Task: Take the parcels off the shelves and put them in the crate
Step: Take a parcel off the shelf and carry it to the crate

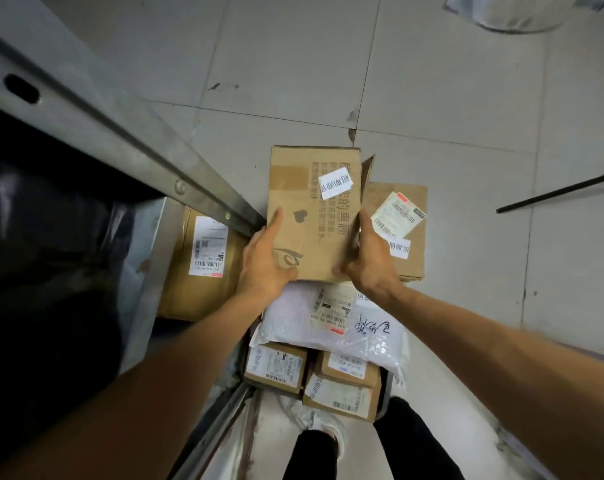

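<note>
From the head view, looking straight down, a person is holding a brown cardboard box (314,213) with both bare hands. The left hand (266,261) is pressing against the box's left side, thumb lying up along the printed face and fingers curling under the near corner. The right hand (369,261) is clamping the box's right side, thumb on the edge and fingers wrapping beneath. The box, bearing a small white sticker (335,183) and dark printed characters, is sitting above a pile of other parcels.

Just right of the held box, a second flat cardboard box (411,237) with a peeling shipping label is lying partly under it. Directly below the held box, nearer the person, a white plastic mailer bag (293,317) with a label and black handwriting is resting on three small labelled cartons (276,365). Whether these are sitting inside a crate cannot be told; only a dark edge is showing at the right of the cartons.

Left of the held box, a metal shelf rail (148,147) is running diagonally, and under it a larger tan parcel (203,265) with a white barcode label is sitting on a lower shelf. Beyond the held box, grey floor tiles (432,81) are spreading out. Below the cartons, the person's dark trouser legs and a white shoe (314,420) are showing.
</note>
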